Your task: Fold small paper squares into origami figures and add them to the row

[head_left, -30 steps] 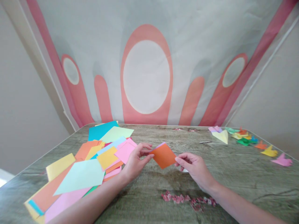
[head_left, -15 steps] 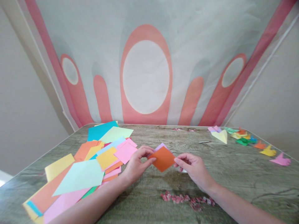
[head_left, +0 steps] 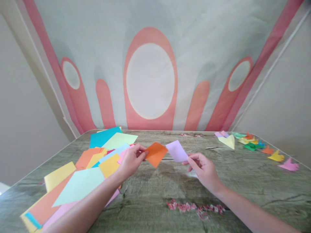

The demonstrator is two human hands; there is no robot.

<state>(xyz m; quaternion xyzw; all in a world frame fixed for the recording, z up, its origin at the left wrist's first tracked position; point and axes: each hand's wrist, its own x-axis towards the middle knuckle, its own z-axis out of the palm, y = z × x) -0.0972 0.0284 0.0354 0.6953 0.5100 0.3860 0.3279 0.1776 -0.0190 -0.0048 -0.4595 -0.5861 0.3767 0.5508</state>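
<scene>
My left hand (head_left: 133, 159) pinches the left corner of an orange square of paper (head_left: 156, 154), held up over the middle of the table. A lilac square of paper (head_left: 177, 151) is gripped at its lower right corner by my right hand (head_left: 201, 167), thumb against the fingers. The two squares are side by side, their near corners almost meeting. Beneath my left hand and forearm lies a spread pile of coloured paper sheets (head_left: 80, 184) in mint, orange, yellow, pink and blue.
On the right of the wood-patterned table (head_left: 145, 207) sit several small folded paper figures (head_left: 277, 156) and a pale yellow folded paper piece (head_left: 227, 141). Pink flowers (head_left: 194, 206) are printed near the front. Behind the table hangs a grey and pink backdrop (head_left: 150, 81).
The lilac square, earlier behind the orange one, is now apart from it in my right hand. My left hand has moved left with the orange square.
</scene>
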